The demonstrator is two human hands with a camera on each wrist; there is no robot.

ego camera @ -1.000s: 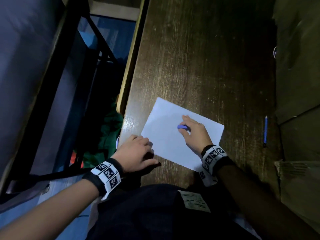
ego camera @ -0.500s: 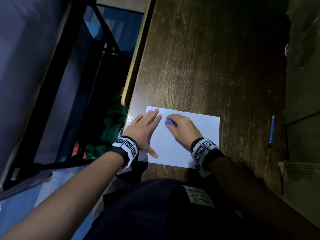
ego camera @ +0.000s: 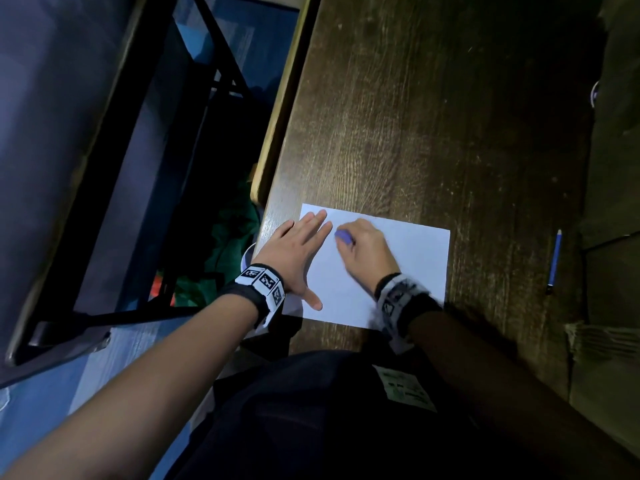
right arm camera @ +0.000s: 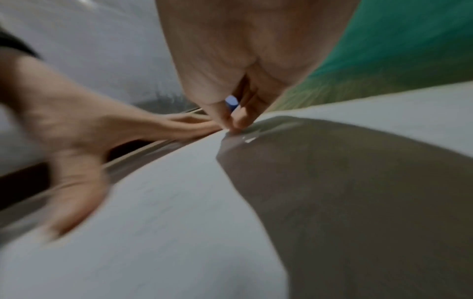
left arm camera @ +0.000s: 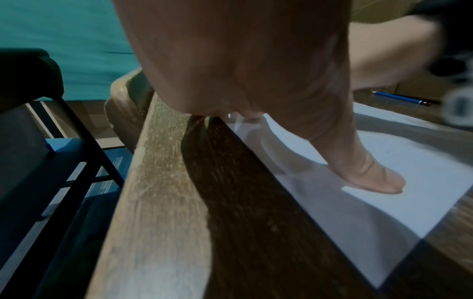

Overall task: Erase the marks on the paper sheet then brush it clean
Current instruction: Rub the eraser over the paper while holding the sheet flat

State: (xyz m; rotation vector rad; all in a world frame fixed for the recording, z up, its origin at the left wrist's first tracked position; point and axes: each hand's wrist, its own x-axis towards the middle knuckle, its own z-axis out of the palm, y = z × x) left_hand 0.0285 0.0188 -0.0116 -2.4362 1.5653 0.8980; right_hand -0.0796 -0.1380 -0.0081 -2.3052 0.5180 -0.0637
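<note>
Compared with a second ago, the sheet (ego camera: 391, 271) is seen squared up to the near edge of the tabletop (ego camera: 433, 133) instead of lying skewed. The left hand (ego camera: 298, 252), then curled at the sheet's near-left corner, is now laid flat on its left margin, fingers (ego camera: 320, 220) straight and slightly spread, the thumb pressed on the paper nearer the body. Half a second ago the pose was nearly the same.

The eraser (ego camera: 343, 236), a small blue piece, is pinched in the right hand (ego camera: 367, 252) between thumb and curled fingers and is held against the sheet's upper-left area, just beside the left fingertips. The right wrist is blurred. No marks can be made out on the paper.

The sheet's left edge runs close to the left edge of the tabletop, where part of the left palm overhangs. To the right of the right hand much bare paper is left, then bare wood. A blue pencil (ego camera: 554, 261) lies well apart, near the right edge. Beyond the sheet a long stretch of wood is open.
</note>
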